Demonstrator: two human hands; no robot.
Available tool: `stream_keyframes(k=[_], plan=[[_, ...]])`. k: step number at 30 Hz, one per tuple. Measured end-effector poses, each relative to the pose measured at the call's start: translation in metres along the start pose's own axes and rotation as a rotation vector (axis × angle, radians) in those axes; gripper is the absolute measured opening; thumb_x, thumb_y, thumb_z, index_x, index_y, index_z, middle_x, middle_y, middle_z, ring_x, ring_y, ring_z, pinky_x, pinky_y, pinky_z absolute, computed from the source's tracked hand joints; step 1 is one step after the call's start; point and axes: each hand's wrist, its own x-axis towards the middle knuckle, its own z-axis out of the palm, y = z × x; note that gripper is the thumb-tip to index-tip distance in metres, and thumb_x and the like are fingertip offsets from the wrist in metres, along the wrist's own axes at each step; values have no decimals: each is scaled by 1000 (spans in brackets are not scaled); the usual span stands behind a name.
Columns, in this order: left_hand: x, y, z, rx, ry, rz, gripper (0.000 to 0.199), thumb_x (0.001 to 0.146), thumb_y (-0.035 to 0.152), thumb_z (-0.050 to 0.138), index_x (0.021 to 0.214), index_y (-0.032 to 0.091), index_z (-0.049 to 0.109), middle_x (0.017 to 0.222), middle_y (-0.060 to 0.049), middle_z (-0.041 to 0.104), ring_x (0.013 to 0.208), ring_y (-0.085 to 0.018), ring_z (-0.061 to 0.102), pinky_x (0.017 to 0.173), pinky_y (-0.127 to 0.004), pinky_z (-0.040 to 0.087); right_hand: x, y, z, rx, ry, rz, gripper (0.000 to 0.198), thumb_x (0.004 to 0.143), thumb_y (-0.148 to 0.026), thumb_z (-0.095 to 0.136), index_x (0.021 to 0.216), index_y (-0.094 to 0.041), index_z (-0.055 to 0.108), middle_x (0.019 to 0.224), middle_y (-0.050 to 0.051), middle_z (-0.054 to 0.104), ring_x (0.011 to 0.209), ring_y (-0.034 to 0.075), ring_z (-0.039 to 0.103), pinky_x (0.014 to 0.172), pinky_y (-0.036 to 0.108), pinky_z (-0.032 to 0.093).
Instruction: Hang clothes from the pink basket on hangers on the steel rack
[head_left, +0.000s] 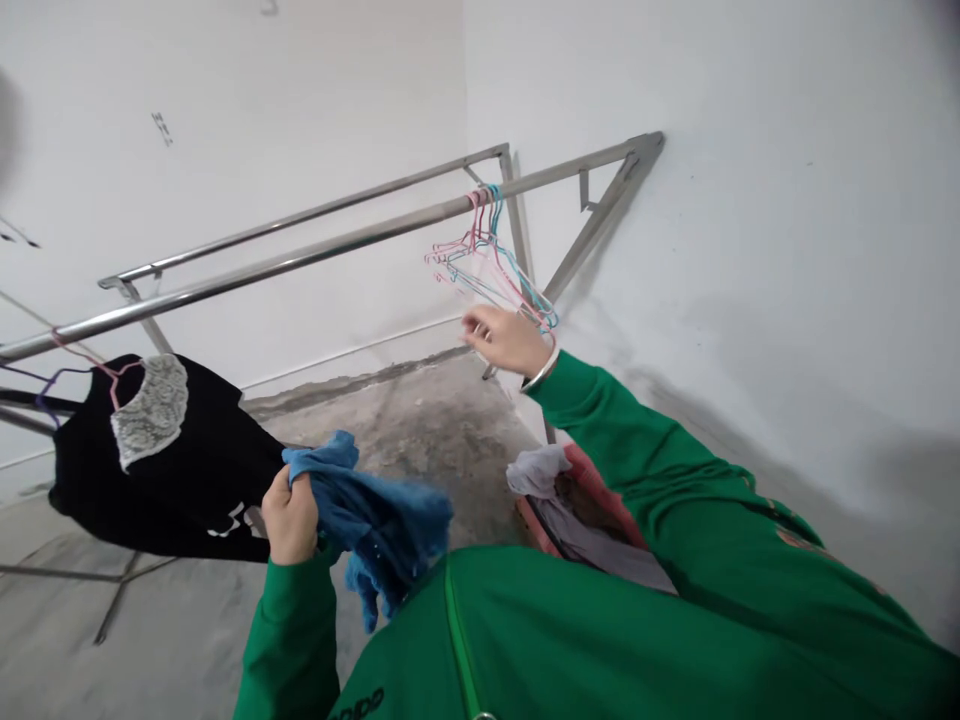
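My left hand (290,515) is closed round the upper edge of a blue garment (375,510), which hangs in folds in front of my body; its exact kind is hard to tell. Close beside that hand is a black top with a white lace collar (180,470), on a pink hanger (114,376). My right hand (506,340) is raised, fingers loosely curled and partly apart, with nothing visible in them. Just behind and above it, several pink and blue wire hangers (491,255) hang bunched on the metal rail (337,245).
The rail belongs to a metal drying rack, whose slanted end leg (600,225) stands by the white wall (750,200). A reddish basket (600,475) with grey and brown cloth sits on the concrete floor (442,430) under my right arm. A purple hanger (51,385) is at far left.
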Motion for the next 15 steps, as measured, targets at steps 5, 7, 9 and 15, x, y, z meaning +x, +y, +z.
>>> stream_keyframes(k=[5, 7, 9, 15], plan=[[-1, -1, -2, -6, -30, -50, 26, 73, 41, 54, 66, 16, 61, 53, 3, 47, 55, -13, 45, 53, -23, 39, 32, 34, -22, -549, 61, 135, 41, 88, -40, 54, 110, -6, 60, 112, 23, 62, 107, 33, 56, 81, 38, 44], [-3, 1, -6, 40, -49, -54, 26, 71, 40, 56, 60, 17, 56, 50, 4, 42, 53, -11, 42, 51, -22, 36, 41, 46, -18, -643, 0, 161, 43, 86, -37, 56, 111, -2, 60, 111, 25, 61, 108, 36, 55, 82, 41, 43], [-6, 3, -9, 84, -80, -58, 28, 70, 41, 55, 55, 18, 51, 48, 5, 36, 50, -10, 36, 47, -22, 30, 48, 56, -12, -685, -45, 193, 40, 85, -31, 55, 111, -1, 60, 111, 26, 61, 107, 36, 55, 84, 43, 42], [-12, 4, -13, 187, -130, -51, 29, 70, 43, 52, 54, 19, 49, 46, 5, 29, 47, -10, 30, 44, -23, 24, 57, 76, -3, -702, -113, 252, 33, 81, -9, 46, 109, 1, 61, 108, 26, 63, 107, 35, 58, 85, 43, 40]])
